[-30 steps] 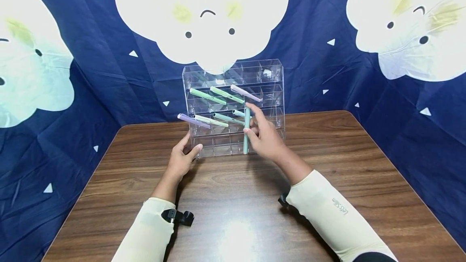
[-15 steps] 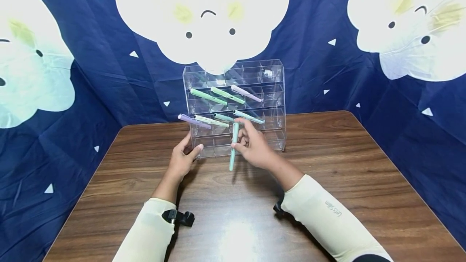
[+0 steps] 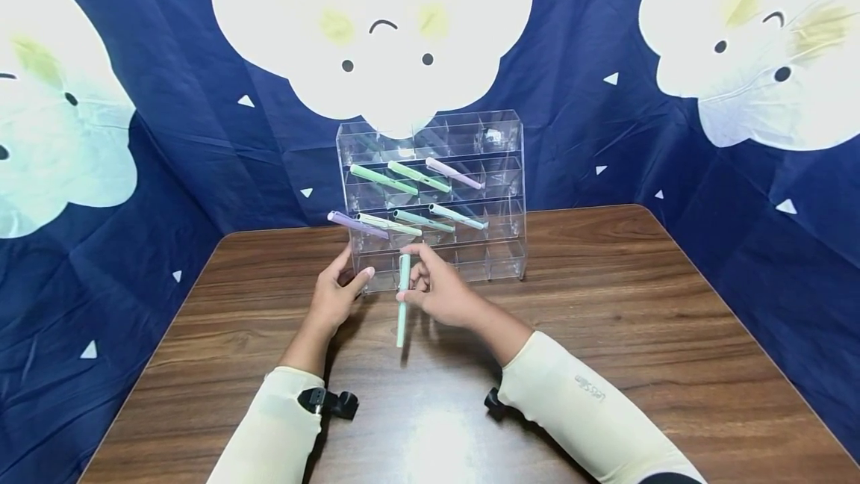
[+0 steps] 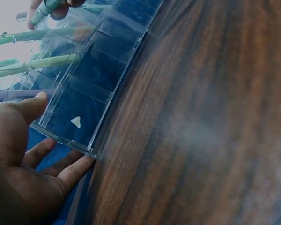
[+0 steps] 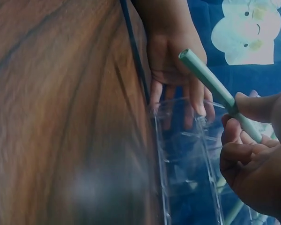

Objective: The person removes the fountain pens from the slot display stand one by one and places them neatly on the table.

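Observation:
A clear tiered pen rack (image 3: 505,266) stands on the table in the head view. At its left side my left hand (image 3: 334,297) holds the lower edge, thumb in front and fingers at the side and behind. In front of the bottom tier my right hand (image 3: 440,291) pinches a mint-green capped pen (image 3: 403,282) between thumb and fingers, its lower end tilted toward me. The right wrist view shows this pen (image 5: 208,77) apart from the rack. A purple pen (image 3: 356,224), a pale green pen (image 3: 390,224), a teal pen (image 3: 423,220) and a light blue pen (image 3: 458,216) lie in the second tier from below.
One tier higher rest two green pens, the left green pen (image 3: 383,178) and the right green pen (image 3: 419,175), and a lilac pen (image 3: 453,172). The wooden table (image 3: 403,409) spreads before the rack. A blue curtain (image 3: 571,148) with clouds hangs behind.
My right hand has carried the mint-green pen left and down, from the rack's middle tiers to the front of its bottom tier. My left hand stays at the rack's side.

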`<state>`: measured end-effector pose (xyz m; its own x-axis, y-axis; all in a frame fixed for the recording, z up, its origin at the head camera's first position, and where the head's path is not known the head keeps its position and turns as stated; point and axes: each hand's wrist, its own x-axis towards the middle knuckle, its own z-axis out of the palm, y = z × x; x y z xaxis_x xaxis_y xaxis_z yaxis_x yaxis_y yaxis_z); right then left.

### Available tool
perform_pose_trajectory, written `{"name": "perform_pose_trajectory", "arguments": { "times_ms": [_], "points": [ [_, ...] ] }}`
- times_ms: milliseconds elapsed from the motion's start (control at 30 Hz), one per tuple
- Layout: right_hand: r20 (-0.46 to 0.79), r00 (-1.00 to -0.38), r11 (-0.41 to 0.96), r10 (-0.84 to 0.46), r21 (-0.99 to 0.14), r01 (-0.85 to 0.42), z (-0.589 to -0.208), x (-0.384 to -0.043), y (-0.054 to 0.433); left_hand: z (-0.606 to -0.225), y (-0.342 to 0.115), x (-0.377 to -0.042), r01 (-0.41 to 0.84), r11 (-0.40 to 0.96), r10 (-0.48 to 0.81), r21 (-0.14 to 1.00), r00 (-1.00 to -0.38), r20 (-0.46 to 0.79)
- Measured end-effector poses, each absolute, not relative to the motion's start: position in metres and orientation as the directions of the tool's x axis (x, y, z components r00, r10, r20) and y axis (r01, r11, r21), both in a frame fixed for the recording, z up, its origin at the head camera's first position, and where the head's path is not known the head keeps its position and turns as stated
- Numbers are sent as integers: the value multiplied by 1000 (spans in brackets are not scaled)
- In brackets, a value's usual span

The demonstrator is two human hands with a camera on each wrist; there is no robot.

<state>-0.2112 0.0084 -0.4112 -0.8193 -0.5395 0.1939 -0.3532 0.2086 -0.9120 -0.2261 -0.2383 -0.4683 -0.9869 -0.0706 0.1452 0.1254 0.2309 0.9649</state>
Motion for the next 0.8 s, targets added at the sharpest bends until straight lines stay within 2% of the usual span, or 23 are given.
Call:
{"name": "perform_pose_trajectory", "arguments": {
  "times_ms": [433, 800],
  "points": [
    [9, -820, 209, -573, -965, -157, -434, -205, -19, -470, -241, -226, 120, 254, -57, 960, -989, 139],
    [1, -808, 234, -589, -957, -172, -447, -203, -30, -468, -240, -227, 126, 270, -55, 954, -988, 146]
  ]
}}
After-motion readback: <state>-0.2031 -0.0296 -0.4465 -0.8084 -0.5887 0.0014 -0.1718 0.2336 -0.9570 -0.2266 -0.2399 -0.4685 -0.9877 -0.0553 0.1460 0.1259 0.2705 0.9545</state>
